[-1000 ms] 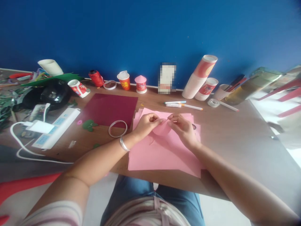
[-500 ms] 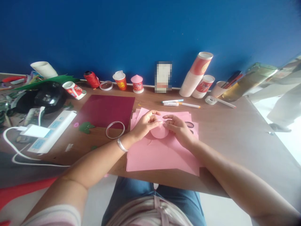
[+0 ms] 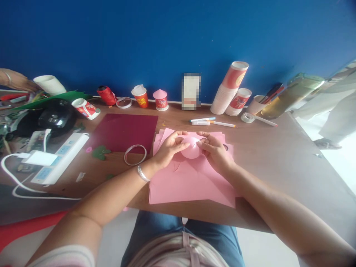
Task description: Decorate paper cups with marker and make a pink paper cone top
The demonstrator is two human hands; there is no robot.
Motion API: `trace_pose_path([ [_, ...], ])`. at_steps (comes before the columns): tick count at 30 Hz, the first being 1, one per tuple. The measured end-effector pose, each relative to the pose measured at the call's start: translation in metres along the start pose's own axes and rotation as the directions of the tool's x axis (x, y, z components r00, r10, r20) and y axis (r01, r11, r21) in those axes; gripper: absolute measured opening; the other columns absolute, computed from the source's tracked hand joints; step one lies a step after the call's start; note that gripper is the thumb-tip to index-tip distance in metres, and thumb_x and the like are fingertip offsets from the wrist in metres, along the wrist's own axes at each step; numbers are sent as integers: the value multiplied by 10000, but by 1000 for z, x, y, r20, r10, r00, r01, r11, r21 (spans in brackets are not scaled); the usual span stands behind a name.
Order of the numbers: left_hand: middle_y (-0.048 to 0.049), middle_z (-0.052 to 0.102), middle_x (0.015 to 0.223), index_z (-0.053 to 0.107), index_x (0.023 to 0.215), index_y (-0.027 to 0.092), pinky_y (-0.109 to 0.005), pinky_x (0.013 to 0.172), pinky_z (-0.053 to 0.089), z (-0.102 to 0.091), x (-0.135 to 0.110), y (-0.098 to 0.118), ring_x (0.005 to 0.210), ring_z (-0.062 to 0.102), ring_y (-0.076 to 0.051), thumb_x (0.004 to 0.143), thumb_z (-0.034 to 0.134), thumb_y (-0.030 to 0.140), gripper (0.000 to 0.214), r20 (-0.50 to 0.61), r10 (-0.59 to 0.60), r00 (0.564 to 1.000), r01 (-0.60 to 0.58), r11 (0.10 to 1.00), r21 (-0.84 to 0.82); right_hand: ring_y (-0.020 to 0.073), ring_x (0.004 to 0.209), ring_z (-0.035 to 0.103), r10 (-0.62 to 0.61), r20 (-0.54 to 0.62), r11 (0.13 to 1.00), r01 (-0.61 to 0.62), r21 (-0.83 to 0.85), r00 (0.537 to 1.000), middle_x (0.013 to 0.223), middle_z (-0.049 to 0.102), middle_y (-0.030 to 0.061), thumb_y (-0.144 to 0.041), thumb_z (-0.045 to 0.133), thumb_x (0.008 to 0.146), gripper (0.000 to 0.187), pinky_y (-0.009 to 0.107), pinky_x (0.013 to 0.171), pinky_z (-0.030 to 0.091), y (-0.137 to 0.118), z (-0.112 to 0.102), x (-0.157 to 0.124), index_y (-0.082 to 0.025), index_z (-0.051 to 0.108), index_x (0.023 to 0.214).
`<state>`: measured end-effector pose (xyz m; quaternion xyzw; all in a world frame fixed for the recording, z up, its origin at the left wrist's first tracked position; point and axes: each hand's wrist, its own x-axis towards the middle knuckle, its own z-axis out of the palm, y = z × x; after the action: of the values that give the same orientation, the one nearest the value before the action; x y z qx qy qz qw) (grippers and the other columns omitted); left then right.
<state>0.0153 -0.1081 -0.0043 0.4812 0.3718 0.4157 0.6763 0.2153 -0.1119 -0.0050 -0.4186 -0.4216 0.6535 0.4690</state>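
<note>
"Disc [image 3: 190,149] has tipped up since the last frame: it hung below the fingers then, and now its broad face shows between them. Another person's hand [image 3: 16,80] has come in at far left, near the white cup [image 3: 50,85]."

"Where exactly is the disc?"

"Above the pink sheets [image 3: 191,185], between the left hand [image 3: 170,149] and the right hand [image 3: 214,149]. I can't tell whether its underside touches them."

"How will it handle?"

"It looks like paper, so light, I'd guess, bendy and easily creased rather than slippery. I'd take it by opposite edges, thumb over and fingertips under, pressing gently and sparing the middle."

"And how do the fingers stand against it?"

"Both hands have hold of it, with little gap between thumb and fingers. Left thumb lies on the face at the left edge, with fingers curled round the far side. Right thumb and forefinger nip the right edge, beside a pale glint. The remaining right fingers are bent; what they touch is hidden."
</note>
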Motion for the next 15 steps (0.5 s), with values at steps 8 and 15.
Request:
trace_pose_path([
  [8,-32,696,960,557,1206,218,-302,813,475,-1,0,0,876,650,-174,819,770,396,476,-29,25,999,-23,999,42,116,615,477,1,19,998,0,-62,1000,655,516,-78,-403,830,728,543,270,622,393,4,-2,-1,-207,627,1192],
  [15,-27,680,946,543,1243,229,-298,779,484,-8,1,-3,852,644,-172,856,718,391,455,-41,22,999,-18,995,93,150,672,612,-175,-81,951,147,-273,981,778,682,24,-614,649,876,423,294,632,482,2,-13,3,-196,655,942],
])
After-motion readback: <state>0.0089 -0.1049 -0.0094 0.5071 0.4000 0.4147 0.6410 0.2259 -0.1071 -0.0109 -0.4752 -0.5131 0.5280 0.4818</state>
